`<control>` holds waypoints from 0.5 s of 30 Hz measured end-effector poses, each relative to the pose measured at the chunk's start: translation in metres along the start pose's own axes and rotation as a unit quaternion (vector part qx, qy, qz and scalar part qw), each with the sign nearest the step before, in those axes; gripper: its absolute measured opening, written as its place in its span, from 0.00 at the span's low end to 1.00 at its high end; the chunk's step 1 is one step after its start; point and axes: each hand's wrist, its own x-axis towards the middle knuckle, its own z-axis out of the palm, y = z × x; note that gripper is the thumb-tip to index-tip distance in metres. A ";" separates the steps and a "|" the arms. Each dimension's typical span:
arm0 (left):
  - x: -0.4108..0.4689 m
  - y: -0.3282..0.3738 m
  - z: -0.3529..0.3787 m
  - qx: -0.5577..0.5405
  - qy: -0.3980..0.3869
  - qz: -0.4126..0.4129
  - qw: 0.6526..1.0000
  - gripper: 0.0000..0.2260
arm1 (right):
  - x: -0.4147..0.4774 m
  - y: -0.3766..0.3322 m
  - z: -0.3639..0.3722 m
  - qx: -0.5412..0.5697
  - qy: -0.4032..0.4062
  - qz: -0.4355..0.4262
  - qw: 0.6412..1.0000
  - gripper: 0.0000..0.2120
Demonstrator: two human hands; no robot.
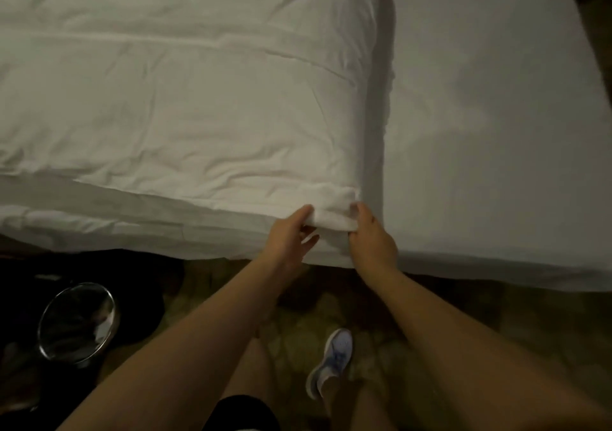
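A white duvet (pixel 185 99) lies folded over the left part of a bed, its near right corner bunched at the bed's front edge. My left hand (pixel 288 235) pinches that corner from the left, thumb on top and fingers underneath. My right hand (pixel 371 235) grips the same corner from the right, fingers curled into the fabric. The flat white sheet (pixel 490 132) covers the bare right part of the bed.
A round metal bin (pixel 76 321) with a shiny rim stands on the floor at the lower left. My leg and a light blue shoe (pixel 331 361) are on the patterned carpet (pixel 430 314) in front of the bed.
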 end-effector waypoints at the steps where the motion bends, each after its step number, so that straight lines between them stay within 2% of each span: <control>1: -0.005 0.006 0.004 0.012 0.008 0.024 1.000 0.04 | -0.005 -0.005 -0.006 0.030 0.005 0.007 1.000 0.17; 4: -0.014 0.041 0.018 0.102 -0.009 0.118 0.988 0.05 | -0.006 -0.029 -0.036 0.075 0.131 -0.026 0.988 0.12; 6: -0.017 0.067 0.023 0.212 -0.018 0.179 0.960 0.06 | -0.001 -0.042 -0.054 0.076 0.182 -0.045 0.979 0.10; 9: -0.021 0.084 0.014 0.404 -0.045 0.242 0.881 0.12 | 0.002 -0.049 -0.063 0.054 0.185 -0.036 0.981 0.10; 12: -0.020 0.082 -0.006 0.503 -0.085 0.260 0.820 0.12 | -0.008 -0.050 -0.055 0.061 0.183 0.002 0.981 0.08; 13: -0.019 0.083 -0.011 0.515 -0.077 0.269 0.810 0.11 | -0.011 -0.051 -0.052 0.071 0.183 0.016 0.980 0.08; 15: -0.019 0.090 -0.017 0.479 -0.048 0.296 0.825 0.08 | -0.016 -0.057 -0.053 0.083 0.181 0.036 0.979 0.07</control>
